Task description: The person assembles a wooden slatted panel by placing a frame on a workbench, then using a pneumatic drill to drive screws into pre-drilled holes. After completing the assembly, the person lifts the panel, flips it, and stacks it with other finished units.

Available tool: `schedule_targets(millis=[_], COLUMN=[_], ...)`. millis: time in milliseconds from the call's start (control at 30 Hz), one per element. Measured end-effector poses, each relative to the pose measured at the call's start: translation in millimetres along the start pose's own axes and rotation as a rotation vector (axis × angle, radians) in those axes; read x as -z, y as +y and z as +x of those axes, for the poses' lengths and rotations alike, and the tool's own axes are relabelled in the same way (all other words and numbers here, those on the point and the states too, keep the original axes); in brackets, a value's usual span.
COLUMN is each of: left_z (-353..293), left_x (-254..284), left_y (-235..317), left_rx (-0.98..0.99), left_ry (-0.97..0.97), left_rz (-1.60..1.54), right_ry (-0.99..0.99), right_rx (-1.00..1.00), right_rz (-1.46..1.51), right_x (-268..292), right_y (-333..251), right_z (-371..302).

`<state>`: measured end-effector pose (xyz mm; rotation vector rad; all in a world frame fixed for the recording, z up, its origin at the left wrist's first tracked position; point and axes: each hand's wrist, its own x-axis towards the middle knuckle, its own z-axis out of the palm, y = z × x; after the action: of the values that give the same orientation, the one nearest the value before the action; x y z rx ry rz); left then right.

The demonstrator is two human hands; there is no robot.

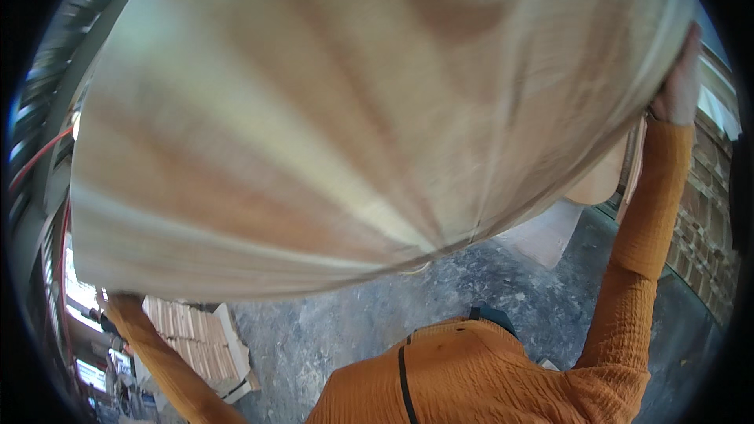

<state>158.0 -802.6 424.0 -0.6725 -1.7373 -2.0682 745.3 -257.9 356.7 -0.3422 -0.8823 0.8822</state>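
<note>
A large wood veneer sheet point(338, 133) with pale and reddish-brown grain fills the upper view, raised in front of me and smeared by motion. My right hand point(682, 86) grips its right edge, arm stretched upward, with the fingers partly hidden. At the lower left corner, my left hand point(122, 300) supports the sheet from its edge. Most of that hand is behind the wood, so its fingers do not show. Both my arms wear orange sleeves.
A stack of wooden pieces point(192, 338) lies at the lower left. Stacked wood point(707, 228) lines the right side. A pale flat sheet point(546, 232) lies on the stained grey floor point(314, 349). Red piping point(43, 159) runs along the left.
</note>
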Motion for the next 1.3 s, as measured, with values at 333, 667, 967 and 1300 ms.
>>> schedule_targets(millis=[333, 667, 967, 1300], left_z=[74, 112, 72, -134], left_x=[-348, -486, -600, -646], left_y=[-86, -202, -419, -546], left_rx=[0.318, 0.266, 0.257, 1.146], left_ry=[-0.264, -0.234, -0.710, -0.325], left_rz=[-0.896, -0.905, -0.365, -0.585], right_ry=[0.440, 0.518, 0.551, 0.890], right_rx=[0.500, 0.456, 0.233, -0.134], right_rz=[-0.601, -0.638, -0.703, -0.517], right_x=[145, 75, 143, 215], right_y=[-57, -3, 141, 259], right_z=[-42, -38, -38, -89])
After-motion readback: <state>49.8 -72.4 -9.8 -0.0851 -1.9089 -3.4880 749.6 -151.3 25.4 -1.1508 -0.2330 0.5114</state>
